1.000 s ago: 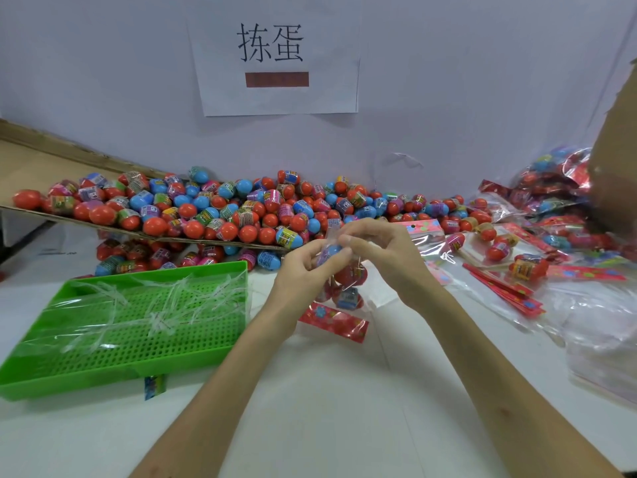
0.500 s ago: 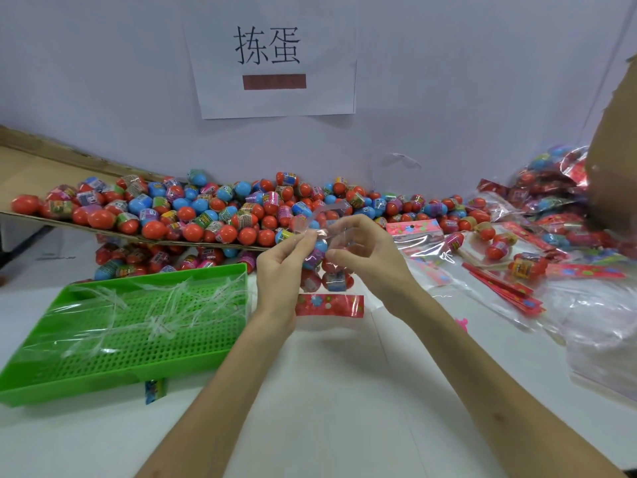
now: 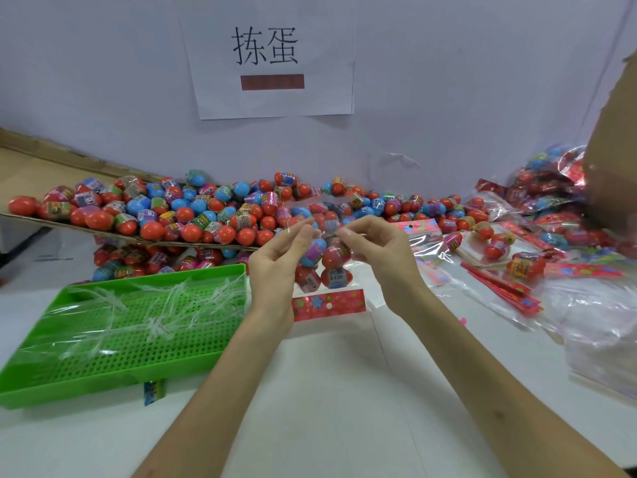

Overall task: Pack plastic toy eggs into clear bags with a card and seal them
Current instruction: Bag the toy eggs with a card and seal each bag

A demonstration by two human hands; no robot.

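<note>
A clear bag (image 3: 325,263) hangs between my hands above the white table, with several red and blue toy eggs inside and a red patterned card (image 3: 329,304) at its lower end. My left hand (image 3: 279,267) pinches the bag's upper left edge. My right hand (image 3: 377,251) pinches the upper right edge, its other fingers curled. The bag's clear top flap (image 3: 317,207) stands up between my fingertips. A big heap of loose toy eggs (image 3: 193,212) lies behind, on and under a cardboard sheet.
A green perforated tray (image 3: 113,332) with clear plastic strips sits at the left. Filled bags (image 3: 551,188), loose red cards (image 3: 499,288) and empty clear bags (image 3: 606,329) cover the right side. A brown cardboard box (image 3: 613,150) stands far right. A paper sign (image 3: 269,53) hangs on the wall.
My hands have lifted the bag up from the table and drawn apart, stretching its top edge. The card end now hangs level below the eggs.
</note>
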